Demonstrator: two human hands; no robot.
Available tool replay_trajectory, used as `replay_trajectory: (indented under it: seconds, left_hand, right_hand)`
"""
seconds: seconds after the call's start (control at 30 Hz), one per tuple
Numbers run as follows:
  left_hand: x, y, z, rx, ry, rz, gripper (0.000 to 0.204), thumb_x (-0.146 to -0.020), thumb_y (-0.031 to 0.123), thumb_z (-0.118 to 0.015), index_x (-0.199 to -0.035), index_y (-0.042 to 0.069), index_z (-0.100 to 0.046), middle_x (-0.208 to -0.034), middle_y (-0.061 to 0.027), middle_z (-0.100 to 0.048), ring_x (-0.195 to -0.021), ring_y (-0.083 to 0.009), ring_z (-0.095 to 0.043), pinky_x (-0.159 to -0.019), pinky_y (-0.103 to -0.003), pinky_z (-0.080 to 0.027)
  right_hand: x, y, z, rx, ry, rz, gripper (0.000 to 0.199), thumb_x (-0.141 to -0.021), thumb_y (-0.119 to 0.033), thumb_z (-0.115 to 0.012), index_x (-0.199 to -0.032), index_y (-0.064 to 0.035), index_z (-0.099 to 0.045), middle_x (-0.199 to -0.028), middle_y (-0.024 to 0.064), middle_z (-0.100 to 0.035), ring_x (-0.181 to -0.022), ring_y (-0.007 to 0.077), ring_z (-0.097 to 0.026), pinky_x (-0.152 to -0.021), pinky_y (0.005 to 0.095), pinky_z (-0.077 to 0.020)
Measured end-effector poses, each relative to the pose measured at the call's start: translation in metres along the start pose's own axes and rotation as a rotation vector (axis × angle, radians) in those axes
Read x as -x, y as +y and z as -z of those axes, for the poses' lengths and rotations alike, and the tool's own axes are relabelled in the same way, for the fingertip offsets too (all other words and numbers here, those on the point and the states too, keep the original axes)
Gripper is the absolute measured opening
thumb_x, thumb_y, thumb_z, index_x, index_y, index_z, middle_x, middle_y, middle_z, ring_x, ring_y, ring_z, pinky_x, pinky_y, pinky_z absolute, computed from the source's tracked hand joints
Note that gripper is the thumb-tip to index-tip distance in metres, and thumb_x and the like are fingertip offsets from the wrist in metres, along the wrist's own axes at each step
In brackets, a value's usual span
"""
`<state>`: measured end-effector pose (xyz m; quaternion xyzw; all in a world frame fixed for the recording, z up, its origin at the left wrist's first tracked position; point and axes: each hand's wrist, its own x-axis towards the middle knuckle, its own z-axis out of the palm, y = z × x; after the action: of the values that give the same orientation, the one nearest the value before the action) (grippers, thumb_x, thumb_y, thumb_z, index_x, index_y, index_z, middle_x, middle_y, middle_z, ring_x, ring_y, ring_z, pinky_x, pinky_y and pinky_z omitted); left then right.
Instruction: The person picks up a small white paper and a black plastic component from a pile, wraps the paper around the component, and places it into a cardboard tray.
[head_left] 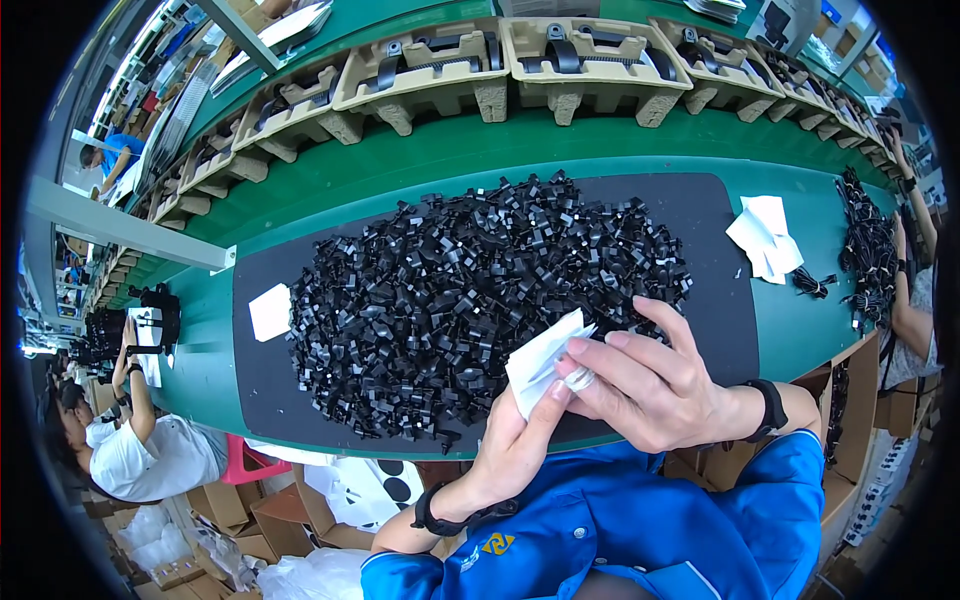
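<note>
A folded white paper point(538, 360) stands up between my hands, over the near edge of the black mat. My left hand point(508, 450) is closed on its lower part, thumb and fingers pinching it. On the other side my right hand point(655, 390) is closed, its thumb side against the paper and one finger raised. Between its fingertips shows a small, shiny, whitish clear piece point(578, 379), whose kind I cannot make out. Just beyond both hands lies a wide heap of small black plastic parts point(480, 290), with bits of bare metal glinting among them.
The heap lies on a black mat point(715, 260) on a green table. A white card point(269, 312) lies left of it; crumpled white paper point(765, 238) and bundled black cables point(866, 240) lie right. Moulded trays point(600, 90) line the back. People work at both sides.
</note>
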<state>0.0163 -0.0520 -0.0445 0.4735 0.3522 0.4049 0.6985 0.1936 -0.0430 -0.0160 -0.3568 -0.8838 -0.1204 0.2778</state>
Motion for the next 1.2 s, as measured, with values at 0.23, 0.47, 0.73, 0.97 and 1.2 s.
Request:
replay_trajectory:
  seconds: [0.23, 0.47, 0.73, 0.97, 1.2]
  left_hand:
    - [0.011, -0.001, 0.000, -0.103, -0.046, -0.035, 0.033, -0.097, 0.014, -0.041, -0.125, -0.004, -0.046, -0.112, -0.0137, -0.059, -0.103, -0.0183, -0.057, -0.087, -0.031, -0.046]
    - [0.009, 0.004, 0.003, -0.498, -0.056, -0.166, 0.029, -0.092, 0.009, -0.049, -0.118, -0.004, -0.052, -0.108, -0.0151, -0.061, -0.099, -0.0230, -0.061, -0.083, -0.031, -0.047]
    - [0.015, 0.000, 0.027, -0.278, -0.083, 0.042, 0.045, -0.080, 0.006, -0.065, -0.123, 0.000, -0.053, -0.109, -0.0131, -0.063, -0.096, -0.0210, -0.062, -0.085, -0.030, -0.048]
    - [0.001, 0.019, 0.031, -0.341, -0.283, 0.281, 0.055, -0.072, 0.009, -0.076, -0.122, 0.001, -0.055, -0.103, -0.0108, -0.066, -0.092, -0.0139, -0.062, -0.083, -0.029, -0.050]
    - [-0.010, 0.010, 0.038, -0.140, -0.412, 0.481, 0.057, -0.067, 0.013, -0.081, -0.118, 0.001, -0.058, -0.105, -0.0093, -0.066, -0.093, -0.0104, -0.062, -0.085, -0.026, -0.049]
  right_hand:
    - [0.004, -0.005, 0.007, 0.014, 0.028, 0.043, 0.037, -0.072, -0.027, -0.075, -0.101, -0.0075, -0.063, -0.110, 0.0043, -0.060, -0.097, 0.0188, -0.046, -0.086, 0.0458, -0.0470]
    - [-0.022, 0.007, 0.021, -0.400, -0.147, -0.094, 0.030, -0.069, -0.020, -0.072, -0.093, -0.0049, -0.063, -0.101, 0.0088, -0.061, -0.082, 0.0191, -0.052, -0.069, 0.0348, -0.0488]
    - [-0.022, 0.000, 0.032, -0.521, -0.337, -0.069, 0.024, -0.074, -0.011, -0.063, -0.096, -0.0027, -0.058, -0.089, 0.0116, -0.060, -0.057, 0.0188, -0.056, -0.045, 0.0301, -0.0445]
    - [-0.027, 0.013, 0.013, -0.877, -0.589, -0.051, 0.015, -0.083, -0.010, -0.055, -0.095, -0.0002, -0.054, -0.077, 0.0176, -0.058, -0.057, 0.0260, -0.060, -0.046, 0.0380, -0.0445]
    - [-0.036, 0.039, 0.002, -1.265, -1.043, -0.154, 0.014, -0.085, -0.010, -0.055, -0.097, -0.0008, -0.057, -0.078, 0.0127, -0.060, -0.063, 0.0264, -0.060, -0.053, 0.0399, -0.0481]
